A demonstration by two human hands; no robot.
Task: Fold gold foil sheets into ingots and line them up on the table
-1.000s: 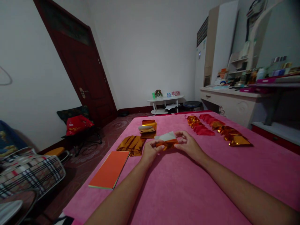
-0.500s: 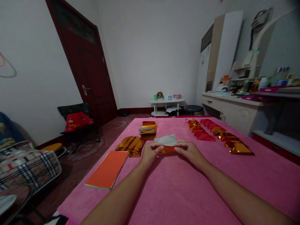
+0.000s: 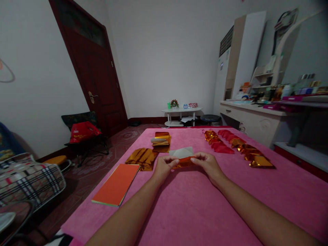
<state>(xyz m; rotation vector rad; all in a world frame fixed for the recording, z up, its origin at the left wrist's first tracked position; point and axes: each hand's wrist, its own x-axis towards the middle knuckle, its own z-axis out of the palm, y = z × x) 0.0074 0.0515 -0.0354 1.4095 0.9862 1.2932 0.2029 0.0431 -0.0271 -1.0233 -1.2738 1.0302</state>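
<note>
Between my hands is a sheet of shiny orange-gold foil paper (image 3: 185, 162) with a pale back (image 3: 181, 152) showing above a folded front edge. My left hand (image 3: 164, 167) pinches its left end, thumb on the near side. At the right end, my right hand (image 3: 207, 164) pinches it the same way. Flat gold foil pieces (image 3: 142, 158) lie to the left of my left hand. Behind them are more gold foil sheets (image 3: 162, 147) with a greyish oval thing (image 3: 158, 140) on top. A stack of orange paper (image 3: 116, 184) rests at the left edge.
A pink cloth (image 3: 194, 212) covers the surface. At the back right lie rows of folded red foil pieces (image 3: 222, 147) and gold foil pieces (image 3: 261, 161). Beyond stand a low white table (image 3: 182, 110) and a dresser (image 3: 256, 118). A chair holds a red bag (image 3: 84, 131) on the left.
Both hands keep their pinch on the foil paper, and its front folded strip shows slightly more. The whole view has shifted a little; the other things lie as before.
</note>
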